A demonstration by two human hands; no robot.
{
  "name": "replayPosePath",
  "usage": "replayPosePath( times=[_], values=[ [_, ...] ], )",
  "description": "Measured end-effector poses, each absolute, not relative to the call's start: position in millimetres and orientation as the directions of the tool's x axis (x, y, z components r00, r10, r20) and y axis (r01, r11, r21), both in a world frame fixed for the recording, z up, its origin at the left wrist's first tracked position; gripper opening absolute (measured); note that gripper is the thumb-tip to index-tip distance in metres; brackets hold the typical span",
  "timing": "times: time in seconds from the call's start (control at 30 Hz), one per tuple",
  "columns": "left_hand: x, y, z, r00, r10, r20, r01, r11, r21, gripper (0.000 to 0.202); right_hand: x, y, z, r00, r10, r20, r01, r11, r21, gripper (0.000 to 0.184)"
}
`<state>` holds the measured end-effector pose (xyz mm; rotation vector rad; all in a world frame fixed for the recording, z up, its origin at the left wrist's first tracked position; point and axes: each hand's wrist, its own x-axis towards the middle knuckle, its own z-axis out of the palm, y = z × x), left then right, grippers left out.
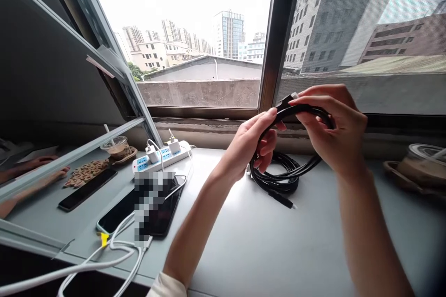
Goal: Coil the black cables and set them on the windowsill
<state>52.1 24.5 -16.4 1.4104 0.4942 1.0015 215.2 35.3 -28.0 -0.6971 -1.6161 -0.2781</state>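
A coiled black cable [278, 178] hangs between both hands above the grey sill [265, 246], its lower loops resting on the surface and one plug end lying at the front. My left hand [256, 141] is closed around the loops on the left side. My right hand [331, 127] pinches the upper part of the coil, with the other plug end poking out above its fingers.
Two phones [146, 209] lie at the left with white charging cables [114, 253] trailing off the edge. A white power strip [162, 158], an iced drink cup [116, 146] and the open window frame [114, 83] stand behind them. A cup [423, 162] sits at far right.
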Motion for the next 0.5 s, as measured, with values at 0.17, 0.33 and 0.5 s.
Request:
replayPosePath(
  times=[0.17, 0.33, 0.5],
  values=[
    [49.9, 29.3, -16.9, 0.585, 0.757, 0.293, -0.317, -0.12, 0.941, 0.03, 219.4, 29.1, -22.1, -0.103, 0.197, 0.975, 0.612, 0.785, -0.094, 0.023],
    [46.6, 35.0, -17.5, 0.563, 0.77, 0.3, -0.345, -0.111, 0.932, 0.03, 211.9, 29.8, -24.7, -0.044, 0.25, 0.967, 0.641, 0.749, -0.164, 0.024],
    [53.7, 39.0, -21.8, 0.417, 0.859, 0.298, -0.35, -0.151, 0.924, 0.031, 209.4, 39.3, -30.5, 0.027, 0.247, 0.969, 0.648, 0.734, -0.205, 0.015]
  ],
)
